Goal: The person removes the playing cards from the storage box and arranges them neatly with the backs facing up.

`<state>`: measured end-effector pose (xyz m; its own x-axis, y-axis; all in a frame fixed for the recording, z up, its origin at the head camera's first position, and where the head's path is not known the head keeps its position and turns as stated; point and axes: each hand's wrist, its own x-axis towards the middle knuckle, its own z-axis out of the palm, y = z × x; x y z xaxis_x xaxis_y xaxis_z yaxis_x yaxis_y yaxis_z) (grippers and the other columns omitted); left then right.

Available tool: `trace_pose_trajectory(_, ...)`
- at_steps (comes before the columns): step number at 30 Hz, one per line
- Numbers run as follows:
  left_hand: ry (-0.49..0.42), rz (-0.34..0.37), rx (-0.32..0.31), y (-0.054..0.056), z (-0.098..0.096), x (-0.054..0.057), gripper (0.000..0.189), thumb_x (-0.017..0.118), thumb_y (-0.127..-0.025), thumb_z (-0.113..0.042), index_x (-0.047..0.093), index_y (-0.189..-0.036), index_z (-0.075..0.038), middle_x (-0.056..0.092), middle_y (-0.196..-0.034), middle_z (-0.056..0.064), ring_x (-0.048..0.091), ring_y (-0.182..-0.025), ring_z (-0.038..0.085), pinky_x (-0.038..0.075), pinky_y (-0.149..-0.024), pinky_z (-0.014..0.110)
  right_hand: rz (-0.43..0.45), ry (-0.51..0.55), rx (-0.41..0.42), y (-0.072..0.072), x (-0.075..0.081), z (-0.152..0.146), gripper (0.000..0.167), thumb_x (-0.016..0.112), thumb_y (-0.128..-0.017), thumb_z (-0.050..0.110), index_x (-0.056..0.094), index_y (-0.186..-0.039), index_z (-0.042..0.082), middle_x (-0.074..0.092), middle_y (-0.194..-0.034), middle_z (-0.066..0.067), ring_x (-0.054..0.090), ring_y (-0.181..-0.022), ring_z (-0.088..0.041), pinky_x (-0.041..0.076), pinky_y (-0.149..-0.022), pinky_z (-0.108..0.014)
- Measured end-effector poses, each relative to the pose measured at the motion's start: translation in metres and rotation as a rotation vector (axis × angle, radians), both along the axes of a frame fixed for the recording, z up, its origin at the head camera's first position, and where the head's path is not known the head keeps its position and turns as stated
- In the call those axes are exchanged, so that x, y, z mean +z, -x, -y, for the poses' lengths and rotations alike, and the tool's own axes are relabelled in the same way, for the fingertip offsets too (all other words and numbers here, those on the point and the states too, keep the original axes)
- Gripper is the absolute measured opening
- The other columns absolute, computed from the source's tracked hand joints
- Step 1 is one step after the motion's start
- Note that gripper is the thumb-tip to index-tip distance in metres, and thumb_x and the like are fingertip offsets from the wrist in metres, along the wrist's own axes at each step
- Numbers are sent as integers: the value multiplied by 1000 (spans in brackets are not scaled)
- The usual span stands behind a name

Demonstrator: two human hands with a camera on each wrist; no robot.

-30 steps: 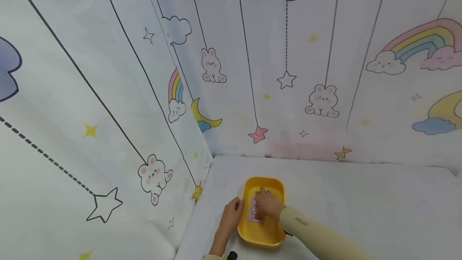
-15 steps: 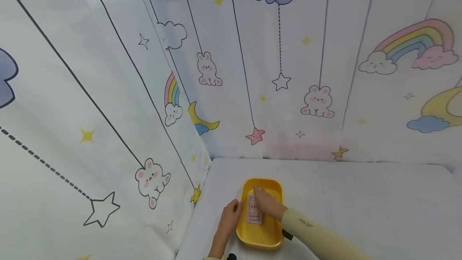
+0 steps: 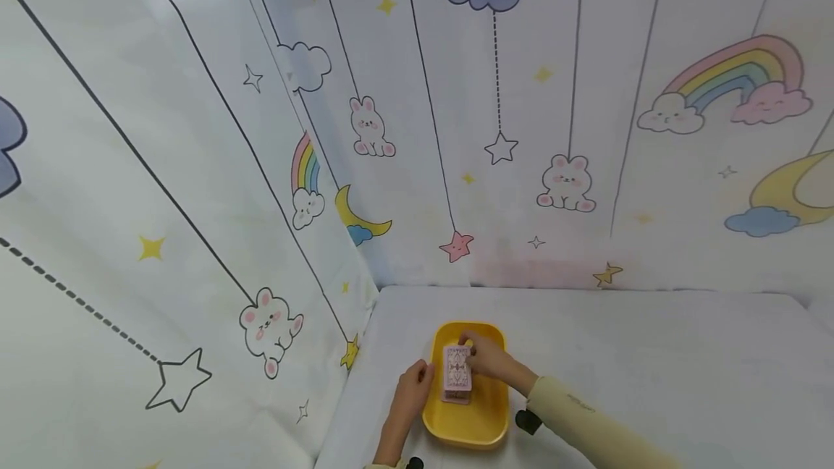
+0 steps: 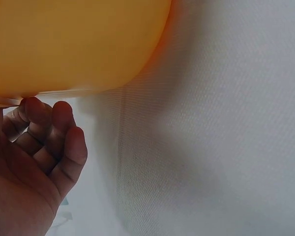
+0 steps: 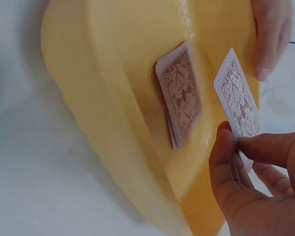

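A yellow tray (image 3: pixel 465 427) stands on the white table, with a small pile of playing cards (image 5: pixel 181 93) lying back side up inside. Between thumb and fingers my right hand (image 3: pixel 490 360) pinches a playing card (image 5: pixel 240 101), raised over the pile. Its pink patterned back shows in the right wrist view; how many cards are in the pinch I cannot tell. At the tray's left rim, my left hand (image 3: pixel 410 388) grips the edge. In the left wrist view, its curled fingers (image 4: pixel 64 115) meet the tray's side, and most of the thumb is hidden.
The white cloth-covered table (image 3: pixel 619 368) extends to the right of the tray. White walls printed with rabbits, stars and clouds close off the left side (image 3: pixel 195 252) and the back (image 3: pixel 508 208).
My right hand has lifted a playing card off the pile and holds it over the rest. My left hand has stayed at the tray's rim. The head view has shifted slightly.
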<state>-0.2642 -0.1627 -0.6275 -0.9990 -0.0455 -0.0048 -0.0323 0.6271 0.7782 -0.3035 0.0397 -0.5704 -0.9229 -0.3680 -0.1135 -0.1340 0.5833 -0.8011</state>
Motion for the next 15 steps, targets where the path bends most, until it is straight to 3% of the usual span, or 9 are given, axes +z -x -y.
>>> trace_pose_trajectory(6,23,1,-3,1,-2,-2,31,49,-106,-38,53,-84,-16,47,-71,-6,44,-63,8,35,-54,22,-6,22,-85,-2,2,-23,31,62,-91,-3,59,-120,4,57,-83,-8,55,-67,-17,53,-61,-29)
trace_pose_trajectory(15,30,6,-21,0,2,-1,30,49,-106,-37,54,-85,-15,48,-71,-3,46,-64,11,36,-54,23,-2,120,-139,-9,7,-60,33,64,-89,-2,59,-121,4,60,-88,-10,61,-70,-19,59,-67,-36)
